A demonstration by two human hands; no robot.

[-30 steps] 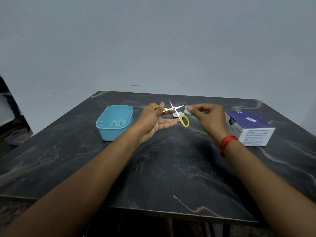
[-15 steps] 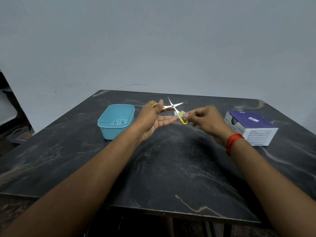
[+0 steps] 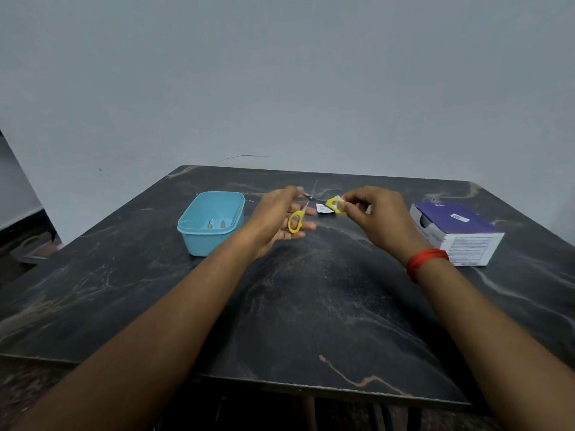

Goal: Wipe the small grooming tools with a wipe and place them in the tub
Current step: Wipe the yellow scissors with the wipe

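Note:
A small pair of scissors (image 3: 306, 204) with yellow handles is spread open above the dark table. My left hand (image 3: 275, 217) pinches it near the pivot, and one yellow loop (image 3: 295, 221) lies over my fingers. My right hand (image 3: 375, 214) pinches a small white wipe (image 3: 340, 204) round the other yellow loop. The thin blades point away from me. A light blue tub (image 3: 199, 241) stands left of my left hand, with two or three small metal tools (image 3: 216, 224) lying inside.
A torn white wipe packet (image 3: 323, 209) lies on the table under the scissors. A purple and white box (image 3: 460, 237) stands at the right. The dark marble table (image 3: 311, 306) ends at a front edge close to me.
The scissors have turned in my hands: the blades now point away and one loop hangs over my left fingers. My right hand with the wipe has stayed on the other loop.

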